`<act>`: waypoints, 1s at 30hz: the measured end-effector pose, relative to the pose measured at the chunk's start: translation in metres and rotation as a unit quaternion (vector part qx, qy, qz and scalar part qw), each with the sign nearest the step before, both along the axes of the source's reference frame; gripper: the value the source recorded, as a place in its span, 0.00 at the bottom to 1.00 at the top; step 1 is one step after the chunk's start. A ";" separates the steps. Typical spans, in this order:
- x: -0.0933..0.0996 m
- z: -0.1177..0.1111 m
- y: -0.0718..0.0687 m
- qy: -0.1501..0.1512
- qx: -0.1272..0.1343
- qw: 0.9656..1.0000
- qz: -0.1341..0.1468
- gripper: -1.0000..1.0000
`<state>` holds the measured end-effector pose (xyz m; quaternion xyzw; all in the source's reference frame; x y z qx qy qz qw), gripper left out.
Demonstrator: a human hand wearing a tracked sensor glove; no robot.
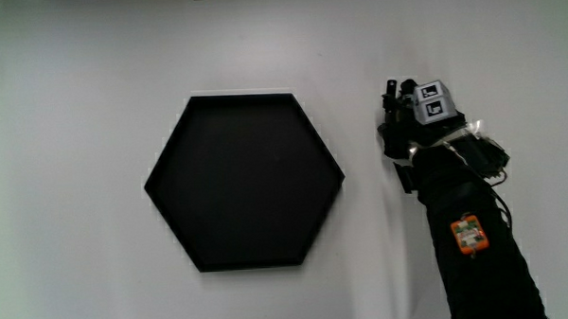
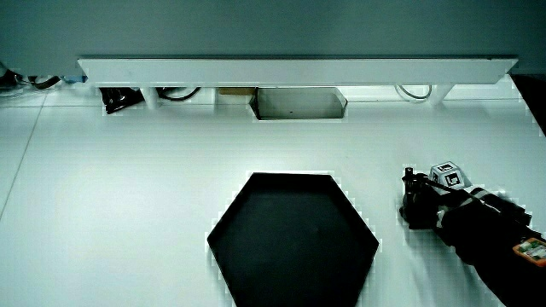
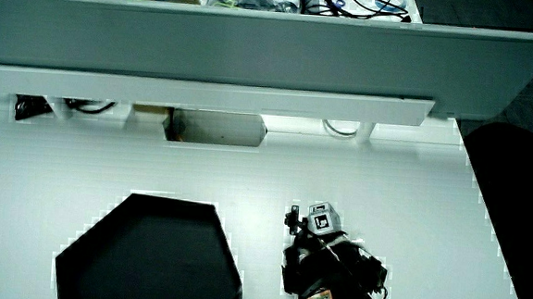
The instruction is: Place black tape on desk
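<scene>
My hand [image 1: 417, 126] rests on the white surface [image 1: 74, 110] just beside the black hexagonal tray [image 1: 244, 182] — grip state: I cannot tell. Black tape — hidden or indistinguishable against the glove.

- white table [image 1: 82, 81], plain matte top
- black hexagonal tray [image 1: 244, 182] lies flat on it
- gloved hand [image 1: 417, 126] down on table, just beside tray

Bright, even light washes the table [image 1: 77, 186] pale; the tray [image 1: 244, 183] reads flat black.
</scene>
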<state>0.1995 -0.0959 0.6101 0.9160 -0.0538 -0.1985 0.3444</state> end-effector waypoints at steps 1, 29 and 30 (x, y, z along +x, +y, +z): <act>-0.002 0.006 -0.001 0.013 -0.001 1.000 -0.001 0.50; 0.043 -0.010 0.035 -0.114 0.042 0.991 0.050 0.00; 0.043 -0.018 0.038 -0.122 0.060 0.990 0.046 0.00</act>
